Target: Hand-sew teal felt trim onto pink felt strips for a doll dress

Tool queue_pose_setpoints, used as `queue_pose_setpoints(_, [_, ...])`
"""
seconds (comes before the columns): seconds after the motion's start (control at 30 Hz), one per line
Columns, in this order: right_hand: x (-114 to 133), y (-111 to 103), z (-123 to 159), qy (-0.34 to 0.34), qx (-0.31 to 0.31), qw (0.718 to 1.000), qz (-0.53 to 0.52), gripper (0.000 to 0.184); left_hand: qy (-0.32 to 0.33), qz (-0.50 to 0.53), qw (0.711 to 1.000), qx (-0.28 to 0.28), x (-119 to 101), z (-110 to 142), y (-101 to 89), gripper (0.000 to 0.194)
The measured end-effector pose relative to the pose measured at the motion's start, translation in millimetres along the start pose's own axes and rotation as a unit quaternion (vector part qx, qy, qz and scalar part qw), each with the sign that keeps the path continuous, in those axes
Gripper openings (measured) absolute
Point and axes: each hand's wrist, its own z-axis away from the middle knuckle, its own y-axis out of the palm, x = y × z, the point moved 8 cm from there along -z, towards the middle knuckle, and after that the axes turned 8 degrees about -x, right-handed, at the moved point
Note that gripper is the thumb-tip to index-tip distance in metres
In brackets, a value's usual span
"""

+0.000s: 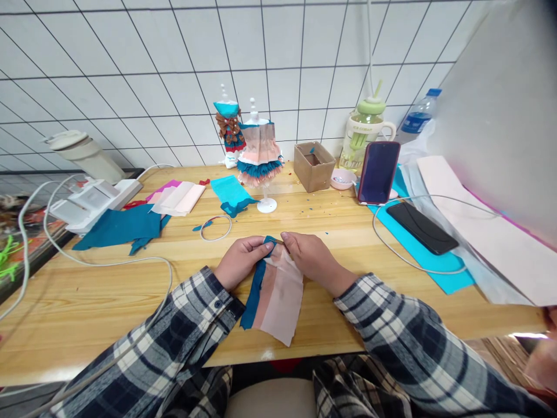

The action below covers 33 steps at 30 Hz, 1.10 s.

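Observation:
Between my hands hangs a layered strip of thin crepe-like sheet point(281, 296), teal along its left side, then peach and pale pink. My left hand point(243, 258) pinches its teal top edge between thumb and fingers. Closed on the upper right edge is my right hand point(311, 258), its fingertips partly hidden behind the sheet. Beyond them stands a small white dress form point(266, 205) wearing a ruffled skirt point(261, 157) in matching peach and teal. A second decorated form point(229, 130) with brown bows and a turquoise top is behind it.
Teal pieces point(122, 227), folded pale pink sheets point(179, 198) and a power strip point(96, 203) lie left. A cardboard box point(314, 166), pink dish point(343, 179), propped phone point(379, 172), flat black phone point(421, 227), green-lidded bottle point(368, 130) and large sheets point(491, 232) occupy the right. Cables cross the table.

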Motion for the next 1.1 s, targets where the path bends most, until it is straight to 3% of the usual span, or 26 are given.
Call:
queue_pose_setpoints(0.63, [3.1,0.3,-0.1,-0.012,0.007,0.998,0.063,0.049,-0.007,0.0,1.0,0.021,4.0,-1.2,2.5,0.036])
queue_pose_setpoints(1.1, [4.9,0.6,1.6,-0.006,0.018,1.0,0.022,0.048,0.009,-0.038,0.999,0.03,3.2,-0.7,2.3,0.037])
